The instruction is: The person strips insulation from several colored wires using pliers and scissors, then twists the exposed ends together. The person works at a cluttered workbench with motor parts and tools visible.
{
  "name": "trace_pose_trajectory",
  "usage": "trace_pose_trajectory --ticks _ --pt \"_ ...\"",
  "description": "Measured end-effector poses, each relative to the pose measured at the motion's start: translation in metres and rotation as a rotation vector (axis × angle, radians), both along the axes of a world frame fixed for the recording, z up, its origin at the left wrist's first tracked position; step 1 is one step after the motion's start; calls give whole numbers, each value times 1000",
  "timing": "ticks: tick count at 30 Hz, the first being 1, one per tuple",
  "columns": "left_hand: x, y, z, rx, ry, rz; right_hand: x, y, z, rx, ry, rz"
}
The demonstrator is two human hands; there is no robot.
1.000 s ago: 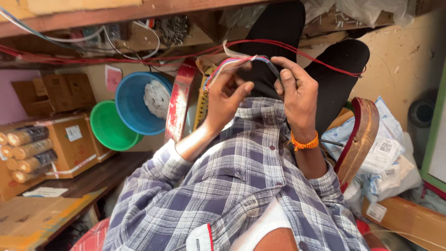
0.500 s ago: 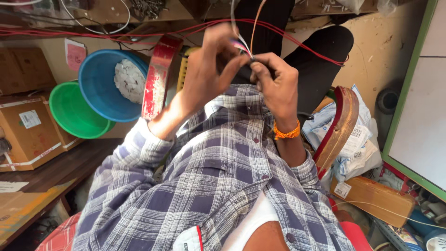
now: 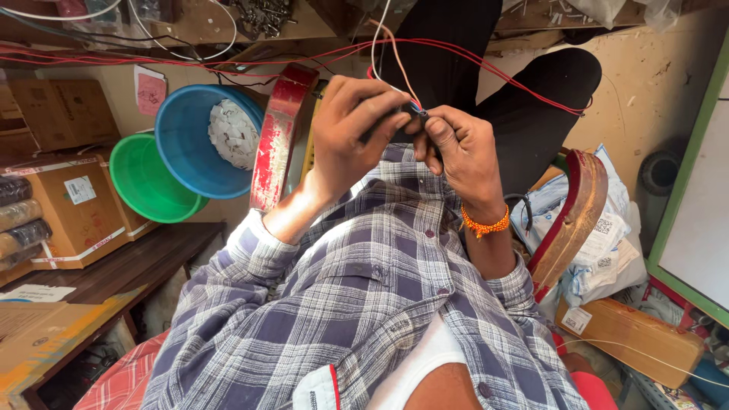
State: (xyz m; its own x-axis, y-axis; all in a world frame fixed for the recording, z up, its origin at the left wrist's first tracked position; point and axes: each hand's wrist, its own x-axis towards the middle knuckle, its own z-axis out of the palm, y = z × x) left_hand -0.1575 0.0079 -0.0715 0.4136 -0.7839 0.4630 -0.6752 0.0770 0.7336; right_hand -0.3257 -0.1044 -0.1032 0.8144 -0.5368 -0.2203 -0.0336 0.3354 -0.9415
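hands pinching thin red wires, small black part

two hands – two plastic basins, one wristband

Blue tub sits L of centre, holding white scraps. Green tub nests just behind and below it, touching. Cardboard box w/ white label stands further L, on dark wooden shelf. Red-painted chair arm runs upright beside blue tub. White plastic bags lie at R; brown box below them.
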Motion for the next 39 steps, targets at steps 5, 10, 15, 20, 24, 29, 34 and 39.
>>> trace_pose_trajectory --ticks 5,10,15,20,24,29,34,39 --pt "-3 2 6 -1 -249 16 3 6 0 -51 -27 -67" --pt "-10 0 4 31 4 -35 5 8 -2 -178 1 -168" --pt "-9 -5 8 109 453 -69 5 8 -2 -151 23 -214" --pt "4 -5 12 90 -6 -56 9 12 0 -122 85 -246" --pt "17 -5 14 143 105 -250 12 14 5 -174 139 -250" --pt "-5 1 23 248 -9 -93 10 16 12 -592 159 -252" --pt "-10 9 9 369 613 -72 -2 15 13 -571 125 -180" --pt "-8 10 -12 255 1272 -238 -8 13 13 -61 142 -177"
